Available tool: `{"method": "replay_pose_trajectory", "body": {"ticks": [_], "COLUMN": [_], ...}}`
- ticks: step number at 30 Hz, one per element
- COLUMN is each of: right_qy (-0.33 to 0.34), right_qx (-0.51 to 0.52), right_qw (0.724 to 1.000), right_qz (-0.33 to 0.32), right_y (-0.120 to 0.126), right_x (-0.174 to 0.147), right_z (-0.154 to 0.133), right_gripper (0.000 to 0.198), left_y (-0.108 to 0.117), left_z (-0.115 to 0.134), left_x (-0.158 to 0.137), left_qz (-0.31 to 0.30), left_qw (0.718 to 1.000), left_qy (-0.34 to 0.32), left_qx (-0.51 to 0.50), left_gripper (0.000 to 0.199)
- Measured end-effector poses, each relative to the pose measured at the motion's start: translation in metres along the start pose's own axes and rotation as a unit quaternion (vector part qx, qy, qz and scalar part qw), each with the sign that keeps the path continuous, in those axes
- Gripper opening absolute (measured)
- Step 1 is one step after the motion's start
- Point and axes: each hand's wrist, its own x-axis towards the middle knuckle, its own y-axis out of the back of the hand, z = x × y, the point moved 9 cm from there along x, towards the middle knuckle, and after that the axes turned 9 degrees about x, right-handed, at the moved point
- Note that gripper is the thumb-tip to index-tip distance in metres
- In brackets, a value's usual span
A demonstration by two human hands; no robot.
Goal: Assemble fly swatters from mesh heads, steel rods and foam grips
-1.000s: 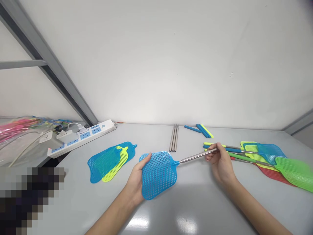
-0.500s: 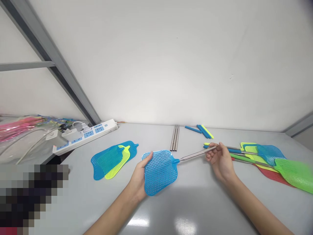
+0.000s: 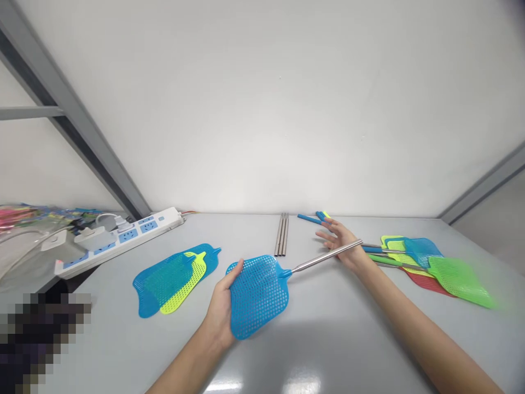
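Observation:
A blue fly swatter [image 3: 259,295] with a bare metal rod is gripped at its mesh head by my left hand [image 3: 225,306], thumb on top. The rod slants up to the right and its free end crosses in front of my right wrist. My right hand [image 3: 340,241] is open, fingers spread, reaching toward the blue and yellow handle sleeves [image 3: 309,219] near the wall. It partly hides them. Left of it, several metal rods [image 3: 281,235] lie side by side on the table.
Loose blue and yellow swatter heads [image 3: 176,282] overlap at the left. Swatters with handles, among them a green one [image 3: 457,279], are piled at the right. A white power strip [image 3: 123,241] with plugs lies at the back left, beside bagged colourful items [image 3: 16,216].
My right hand has let go of the rod and moved up and left toward the sleeves, its fingers opening. My left hand still holds the swatter. The view has shifted to the right.

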Motion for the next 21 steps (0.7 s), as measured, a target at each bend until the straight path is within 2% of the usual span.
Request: {"method": "replay_pose_trajectory", "body": {"ticks": [3, 6, 10, 16, 21], "right_qy": [-0.02, 0.003, 0.022, 0.043, 0.086], "right_qx": [-0.011, -0.067, -0.081, -0.079, -0.063], "right_qw": [0.999, 0.998, 0.996, 0.996, 0.994], "right_qz": [-0.023, -0.016, -0.008, -0.009, -0.018], "right_y": [-0.011, -0.017, -0.02, -0.029, -0.034], "right_x": [0.027, 0.049, 0.063, 0.056, 0.026], "right_z": [0.007, 0.011, 0.016, 0.014, -0.001], "right_gripper": [0.024, 0.021, 0.013, 0.008, 0.006], "left_y": [0.003, 0.005, 0.01, 0.02, 0.021], "left_z": [0.0, 0.0, 0.006, 0.016, 0.021], "left_x": [0.001, 0.001, 0.002, 0.001, 0.0], "left_qz": [0.008, 0.017, 0.047, 0.094, 0.105], "left_qw": [1.0, 0.999, 0.997, 0.993, 0.991], "left_qy": [-0.003, -0.002, -0.024, -0.059, -0.073], "left_qx": [0.009, 0.027, 0.055, 0.045, 0.037], "left_gripper": [0.033, 0.034, 0.035, 0.031, 0.029]}}
